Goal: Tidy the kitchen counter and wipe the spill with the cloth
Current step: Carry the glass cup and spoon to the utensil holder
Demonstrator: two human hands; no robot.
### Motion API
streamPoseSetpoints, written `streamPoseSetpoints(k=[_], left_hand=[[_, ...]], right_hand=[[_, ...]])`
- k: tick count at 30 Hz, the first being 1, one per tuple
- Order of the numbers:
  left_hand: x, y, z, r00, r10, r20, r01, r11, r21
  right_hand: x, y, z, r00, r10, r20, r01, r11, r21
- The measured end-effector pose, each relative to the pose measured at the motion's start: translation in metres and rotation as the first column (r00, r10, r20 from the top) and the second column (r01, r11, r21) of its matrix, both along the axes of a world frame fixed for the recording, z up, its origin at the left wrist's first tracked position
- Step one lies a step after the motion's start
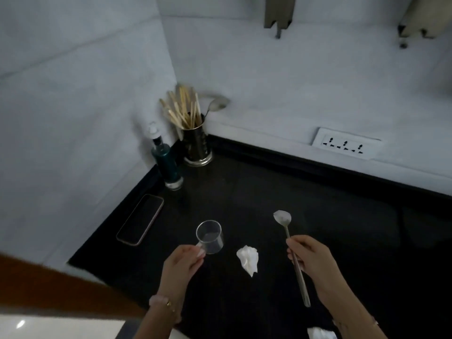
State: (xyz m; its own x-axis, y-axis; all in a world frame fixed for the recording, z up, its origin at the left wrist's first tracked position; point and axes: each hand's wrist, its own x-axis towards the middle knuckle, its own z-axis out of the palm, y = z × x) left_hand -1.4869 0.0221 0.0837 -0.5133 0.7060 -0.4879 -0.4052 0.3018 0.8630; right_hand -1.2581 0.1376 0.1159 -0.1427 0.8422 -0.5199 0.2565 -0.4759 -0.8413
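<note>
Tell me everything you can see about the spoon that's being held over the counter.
The spoon is long, slim and looks like pale metal. Its bowl points away from the person, toward the back wall, with the hollow facing up; whether anything is in it cannot be told. The thin, straight handle runs back toward the person. The right hand grips the handle around its middle, so the bowl and the handle's end both stick out. It appears held above the black counter, right of the crumpled white tissue, apart from it.

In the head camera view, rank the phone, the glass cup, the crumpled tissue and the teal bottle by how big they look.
1. phone
2. teal bottle
3. glass cup and crumpled tissue: too alike to rank.
</note>
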Motion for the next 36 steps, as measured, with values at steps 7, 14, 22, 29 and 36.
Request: streamPoseSetpoints(k=[7,14,22,29,36], left_hand=[[-0.049,0.091,0.003,0.946,-0.322,-0.031,0.323,0.947,0.001],[-0.070,0.176,-0.007,0.916,-0.400,-0.029,0.399,0.917,-0.027],[-0.071,0.256,-0.032,0.943,-0.330,0.036,0.332,0.941,-0.065],[-0.069,0.281,-0.040,0.947,-0.320,0.010,0.320,0.944,-0.074],[-0.075,0.274,-0.044,0.944,-0.329,0.000,0.328,0.943,-0.060]], right_hand=[[-0.030,0.003,0.001,0.959,-0.271,0.088,0.271,0.963,0.011],[-0.055,0.015,0.005,0.899,-0.425,0.111,0.426,0.905,0.017],[-0.067,0.042,0.002,0.889,-0.445,0.102,0.450,0.892,-0.031],[-0.065,0.050,-0.003,0.867,-0.486,0.110,0.493,0.869,-0.044],[-0.071,0.067,-0.007,0.883,-0.455,0.119,0.465,0.882,-0.076]])
